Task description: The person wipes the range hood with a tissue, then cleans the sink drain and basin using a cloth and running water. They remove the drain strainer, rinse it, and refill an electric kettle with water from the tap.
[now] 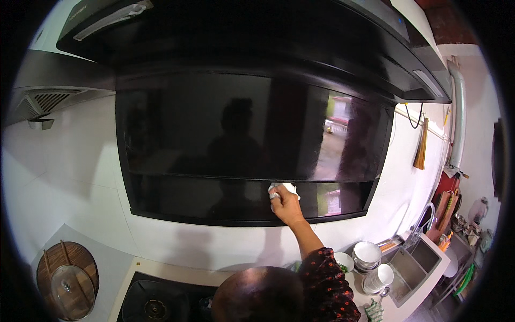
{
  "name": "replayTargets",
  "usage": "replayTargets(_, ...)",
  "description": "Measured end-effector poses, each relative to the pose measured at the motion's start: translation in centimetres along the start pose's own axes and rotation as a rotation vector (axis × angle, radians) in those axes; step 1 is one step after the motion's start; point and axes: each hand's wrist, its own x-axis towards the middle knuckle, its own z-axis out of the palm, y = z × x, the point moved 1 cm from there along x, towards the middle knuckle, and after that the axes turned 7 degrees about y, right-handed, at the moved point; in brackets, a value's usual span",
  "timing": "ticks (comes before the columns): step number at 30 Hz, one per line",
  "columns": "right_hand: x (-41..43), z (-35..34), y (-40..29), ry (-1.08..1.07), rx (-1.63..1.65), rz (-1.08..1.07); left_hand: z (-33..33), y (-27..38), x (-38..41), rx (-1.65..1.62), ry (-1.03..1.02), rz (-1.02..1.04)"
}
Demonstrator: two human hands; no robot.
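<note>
My right hand [285, 205] grips a crumpled white cloth or tissue [288, 187]. It presses this against the lower part of a glossy black panel [193, 133] on the wall under the range hood [225, 32], just below a horizontal seam. The sleeve on that arm is dark with small red flowers. Reflections of a figure and of a bright outdoor scene show in the panel. My left hand is out of view. A wok [257, 294] sits below the arm, partly covered by the sleeve.
A gas hob [155, 300] lies beside the wok. At left a glass lid [72, 287] rests on a round wooden lid [46, 277]. To the right stand stacked white bowls [367, 252], stacked cups or small bowls [380, 277] and a sink [410, 269]. A hand brush [421, 149] hangs on the wall.
</note>
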Motion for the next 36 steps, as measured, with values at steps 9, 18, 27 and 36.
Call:
replayTargets(9, -0.3, -5.1, 5.2, 0.201, 0.629, 0.183, 2.5, 1.9, 1.4, -0.011, -0.019, 0.014)
replayTargets(18, -2.1, -9.5, 7.4, 0.596, -0.396, 0.092, 2.7, 0.7, 1.5, -0.01, -0.033, -0.052)
replayTargets(27, -1.1, -14.9, 9.9, 0.611, -0.707, -0.032, -1.1, -11.2, -11.0, -0.005, 0.047, -0.36)
replayTargets(36, -2.3, 0.1, 0.1, 0.337, -0.246, -0.272, 3.5, -20.1, -23.4, -0.788, 0.445, -0.164)
